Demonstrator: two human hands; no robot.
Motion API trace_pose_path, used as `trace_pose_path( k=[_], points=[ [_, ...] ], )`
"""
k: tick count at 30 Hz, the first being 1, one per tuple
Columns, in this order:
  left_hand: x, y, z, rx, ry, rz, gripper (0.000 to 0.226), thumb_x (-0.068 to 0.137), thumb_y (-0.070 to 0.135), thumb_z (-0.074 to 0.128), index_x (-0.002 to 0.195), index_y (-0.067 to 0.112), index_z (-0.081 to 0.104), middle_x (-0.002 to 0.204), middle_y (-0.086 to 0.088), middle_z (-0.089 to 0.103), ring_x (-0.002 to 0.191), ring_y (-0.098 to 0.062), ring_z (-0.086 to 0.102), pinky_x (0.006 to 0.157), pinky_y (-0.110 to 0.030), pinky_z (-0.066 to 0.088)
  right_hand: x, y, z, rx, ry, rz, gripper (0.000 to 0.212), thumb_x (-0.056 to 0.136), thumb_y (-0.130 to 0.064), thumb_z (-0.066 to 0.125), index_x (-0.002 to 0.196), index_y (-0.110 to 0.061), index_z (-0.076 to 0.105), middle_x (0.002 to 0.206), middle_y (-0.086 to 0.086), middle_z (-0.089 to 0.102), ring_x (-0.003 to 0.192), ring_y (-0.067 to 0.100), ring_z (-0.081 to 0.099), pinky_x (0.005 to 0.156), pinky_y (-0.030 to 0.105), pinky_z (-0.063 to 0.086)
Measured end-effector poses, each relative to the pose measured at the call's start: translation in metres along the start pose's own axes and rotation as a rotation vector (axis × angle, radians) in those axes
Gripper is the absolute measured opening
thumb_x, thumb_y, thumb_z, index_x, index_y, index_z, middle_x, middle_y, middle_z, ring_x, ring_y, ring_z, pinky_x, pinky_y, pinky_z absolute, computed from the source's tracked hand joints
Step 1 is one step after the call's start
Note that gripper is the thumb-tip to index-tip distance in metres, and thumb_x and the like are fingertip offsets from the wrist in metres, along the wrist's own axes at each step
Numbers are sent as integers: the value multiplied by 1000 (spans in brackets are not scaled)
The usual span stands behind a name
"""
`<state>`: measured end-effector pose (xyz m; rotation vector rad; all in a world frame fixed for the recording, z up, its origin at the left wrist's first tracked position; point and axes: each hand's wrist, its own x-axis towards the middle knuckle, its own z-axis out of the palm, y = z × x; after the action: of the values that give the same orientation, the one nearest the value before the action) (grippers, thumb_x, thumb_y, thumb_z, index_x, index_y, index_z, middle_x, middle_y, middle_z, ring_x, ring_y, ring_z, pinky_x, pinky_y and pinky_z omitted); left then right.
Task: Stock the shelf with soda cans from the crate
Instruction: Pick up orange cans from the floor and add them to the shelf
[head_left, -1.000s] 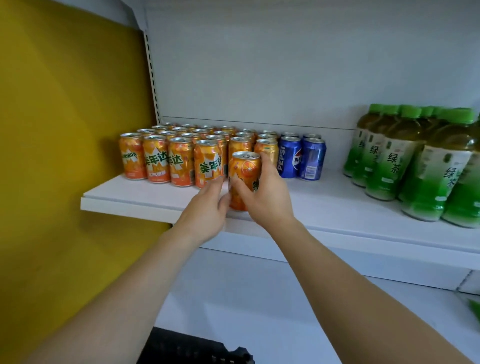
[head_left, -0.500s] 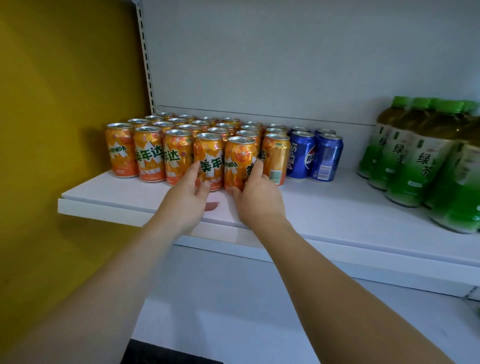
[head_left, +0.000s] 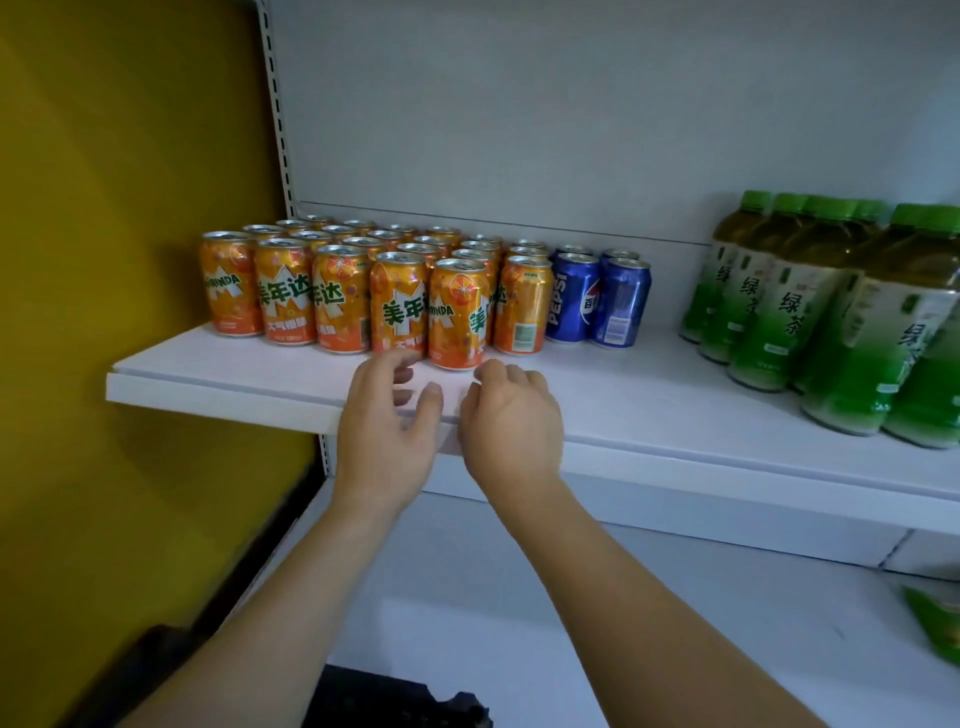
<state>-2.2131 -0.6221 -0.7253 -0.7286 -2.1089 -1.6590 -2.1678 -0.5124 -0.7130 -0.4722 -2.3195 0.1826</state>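
Here, in the head view, the white shelf (head_left: 218, 376) carries a block of orange soda cans (head_left: 363, 291), all standing upright with their long axes vertical and pull-tab tops facing up. The block fills the shelf's left end, several rows deep back to the rear panel, its front row running at a slight slant toward the shelf's front edge. The frontmost orange can (head_left: 460, 314) stands upright at the right of that front row, touching its neighbour on the left, its printed label facing outward.

Just right of the orange block stand blue cola cans (head_left: 597, 299), also upright. Farther right along the shelf, well apart from the cans, are green tea bottles (head_left: 810, 312), caps up. Between the blue cans and the bottles lies a bare stretch of shelf; a bare strip also runs along the front edge before the cans.

The left hand (head_left: 387, 431) hangs over the front edge just before the frontmost can, fingers loosely curled, holding nothing. The right hand (head_left: 511, 421) sits beside it, fingers bent downward, likewise holding nothing. Neither hand touches a can.

Below the shelf, at the bottom of the view, a dark crate (head_left: 395, 701) shows partly.
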Motion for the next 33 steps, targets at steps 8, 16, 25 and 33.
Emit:
trace_pose_path(
  k=[8, 16, 25, 33],
  points=[
    [-153, -12, 61, -121, -363, -134, 18, 100, 29, 52, 118, 28, 55, 116, 11, 63, 107, -5, 61, 93, -28, 50, -149, 99, -11, 374, 60, -69, 23, 93, -4, 52, 107, -7, 70, 103, 3, 70, 99, 19, 61, 89, 21, 45],
    [-279, -90, 127, 297, -1029, -358, 35, 103, 28, 45, 138, 22, 50, 140, 2, 54, 125, -15, 53, 105, -31, 44, -300, 218, 38, 88, -613, 285, 38, 96, -5, 50, 130, -14, 64, 122, 2, 69, 119, 22, 58, 97, 31, 47],
    [-369, -162, 168, 242, -803, -1026, 22, 103, 17, 42, 123, 15, 52, 118, -5, 62, 98, -22, 56, 82, -30, 42, -399, 250, 133, -231, -1077, 210, 46, 95, -26, 50, 140, -16, 47, 138, 4, 55, 129, 29, 42, 105, 40, 39],
    [-389, -176, 168, 209, -679, -1152, 20, 102, 18, 47, 120, 23, 52, 102, 6, 58, 94, -17, 54, 74, -25, 38, -422, 246, 182, -457, -1081, 139, 43, 96, -22, 48, 138, -10, 42, 129, 10, 60, 121, 29, 46, 94, 38, 43]
  ],
)
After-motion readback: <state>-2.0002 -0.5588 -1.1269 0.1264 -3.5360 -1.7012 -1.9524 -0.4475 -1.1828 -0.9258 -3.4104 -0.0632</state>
